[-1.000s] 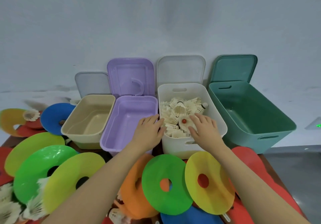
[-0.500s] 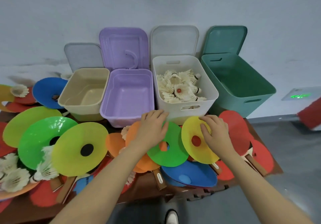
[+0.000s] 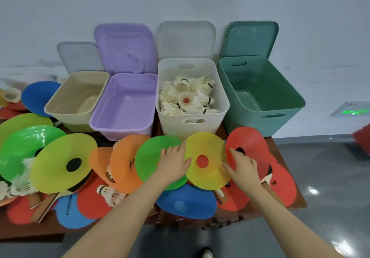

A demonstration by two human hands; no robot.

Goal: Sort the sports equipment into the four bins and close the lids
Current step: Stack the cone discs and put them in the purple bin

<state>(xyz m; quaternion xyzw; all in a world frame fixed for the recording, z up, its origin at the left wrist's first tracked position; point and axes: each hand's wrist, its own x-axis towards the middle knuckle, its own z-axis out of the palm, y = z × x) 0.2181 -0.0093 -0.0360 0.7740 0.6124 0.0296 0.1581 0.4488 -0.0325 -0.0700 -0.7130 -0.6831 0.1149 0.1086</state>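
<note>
1. Nearest, two bare forearms reach forward over the front edge of the brown desk (image 3: 296, 201), and a blue disc (image 3: 186, 205) lies between them at that edge.
2. Next, the left hand (image 3: 173, 162) lies flat on a green disc (image 3: 150, 157); its fingers are straight and spread, and its thumb touches the rim of the yellow disc (image 3: 206, 161) just beside it. It grips nothing.
3. The right hand (image 3: 241, 168) rests at the right rim of the same yellow disc, with fingers lightly bent and reaching onto a red disc (image 3: 248, 139). I cannot tell if it pinches the rim.
4. To the left, more discs overlap: orange (image 3: 124, 163), a larger yellow one (image 3: 62, 161) and green (image 3: 22, 147). Red and blue paddles and some loose shuttlecocks (image 3: 108, 193) lie under and between them.
5. Further back, four bins stand in a row: beige (image 3: 78, 97), purple (image 3: 124, 105), white (image 3: 191, 121) and teal (image 3: 262, 95). Only the white bin holds shuttlecocks.
6. Behind each bin, its lid leans upright against the wall.
</note>
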